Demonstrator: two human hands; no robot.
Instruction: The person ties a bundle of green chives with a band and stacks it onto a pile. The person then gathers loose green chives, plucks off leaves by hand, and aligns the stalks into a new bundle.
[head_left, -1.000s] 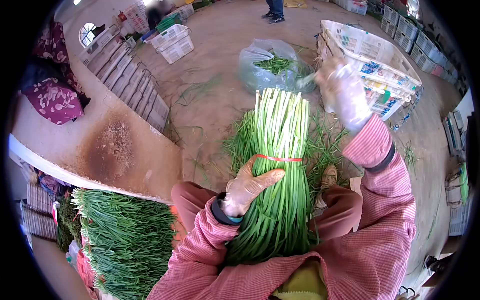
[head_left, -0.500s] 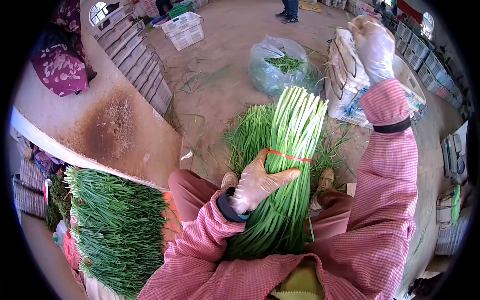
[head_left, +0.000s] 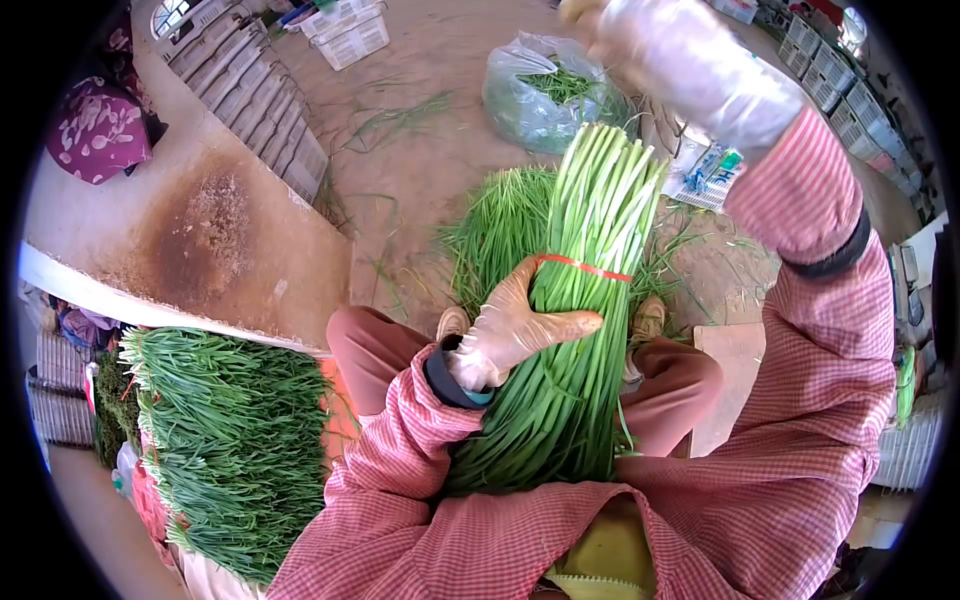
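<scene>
My left hand [head_left: 520,328], in a clear glove, grips a thick bundle of green stalks [head_left: 585,345] just below the red band [head_left: 585,267] around it. The pale cut ends point up and away from me, and the leaves hang down over my lap. My right hand [head_left: 650,45], gloved as well, is raised at the top right, beyond the bundle; it is smeared by motion and its fingers cannot be made out. On the floor behind the bundle lies a loose heap of the same greens [head_left: 500,230].
A clear plastic bag [head_left: 545,95] with green scraps stands on the floor ahead. White crates [head_left: 345,35] are at the back, more [head_left: 835,80] at the right. A low wall [head_left: 290,300] runs on the left, beside a large pile of greens [head_left: 230,450].
My right hand has swung up from beside the crates and then toward the top middle. The bundle, held throughout in my left hand, has tilted to the right. The view has shifted.
</scene>
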